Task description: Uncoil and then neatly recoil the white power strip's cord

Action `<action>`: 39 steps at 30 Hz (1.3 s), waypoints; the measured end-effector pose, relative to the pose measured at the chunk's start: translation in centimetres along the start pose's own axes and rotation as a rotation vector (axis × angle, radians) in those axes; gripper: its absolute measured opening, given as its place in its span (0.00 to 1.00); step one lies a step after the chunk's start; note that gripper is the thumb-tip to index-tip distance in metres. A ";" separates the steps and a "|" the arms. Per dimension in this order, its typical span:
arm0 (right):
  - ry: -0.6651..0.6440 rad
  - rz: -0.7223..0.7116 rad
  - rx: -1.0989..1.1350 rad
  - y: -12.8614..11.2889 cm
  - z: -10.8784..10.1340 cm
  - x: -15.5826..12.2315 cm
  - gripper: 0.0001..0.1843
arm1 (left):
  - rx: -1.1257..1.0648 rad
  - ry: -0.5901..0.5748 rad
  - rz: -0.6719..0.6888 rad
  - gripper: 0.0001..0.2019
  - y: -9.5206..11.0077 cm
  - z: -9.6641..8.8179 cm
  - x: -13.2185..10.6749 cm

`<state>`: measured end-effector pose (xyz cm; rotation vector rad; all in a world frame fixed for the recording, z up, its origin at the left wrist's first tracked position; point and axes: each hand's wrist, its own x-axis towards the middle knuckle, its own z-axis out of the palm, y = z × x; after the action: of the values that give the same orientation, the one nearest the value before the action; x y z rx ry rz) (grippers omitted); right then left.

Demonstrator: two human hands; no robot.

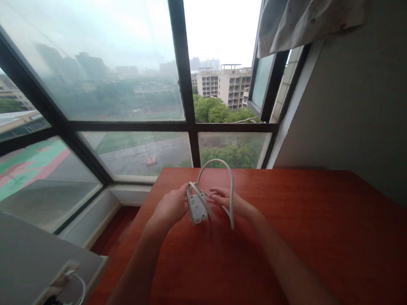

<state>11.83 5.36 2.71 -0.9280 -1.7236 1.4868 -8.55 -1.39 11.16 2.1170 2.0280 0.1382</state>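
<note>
My left hand [172, 206] is closed on the left side of a small white power strip [198, 206], gripping it together with part of its cord. The strip is tilted above the table, with what looks like its underside with screw holes facing me. Its thick white cord [231, 186] rises in a tall loop and comes down across the wrist side of my right hand [223, 199]. That hand's fingers are bent and appear to pinch a stretch of cord just right of the strip; the fingertips are partly blurred. The cord's loose end is hard to make out.
Beneath both hands is a reddish-brown wooden table [308, 251]. Dark-framed windows [190, 78] stand behind it, one pane swung out, with a grey curtain [301, 20] above. A wall outlet [61, 277] with plugged-in cords is at lower left.
</note>
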 end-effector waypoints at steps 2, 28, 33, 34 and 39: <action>0.262 0.055 -0.047 -1.3 -1.4 -2.1 0.16 | 0.001 -0.008 -0.018 0.22 0.1 -0.2 0.0; 0.617 0.400 0.713 -0.7 10.0 -1.8 0.16 | -0.063 0.079 -0.042 0.23 -1.2 0.8 -0.6; 0.383 0.366 0.694 -0.7 8.8 -3.1 0.18 | -0.027 0.117 -0.149 0.23 -1.7 1.2 -0.4; 0.296 0.340 0.672 -0.8 8.2 -4.1 0.20 | -0.029 0.134 -0.166 0.22 -1.9 1.2 -0.3; -0.228 0.235 0.315 -3.4 3.2 -11.5 0.25 | -0.072 0.182 -0.191 0.20 -3.1 1.4 0.5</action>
<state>14.78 -6.40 5.24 -0.8398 -1.5080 2.0180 -11.27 -0.95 9.15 1.9176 2.2775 0.3792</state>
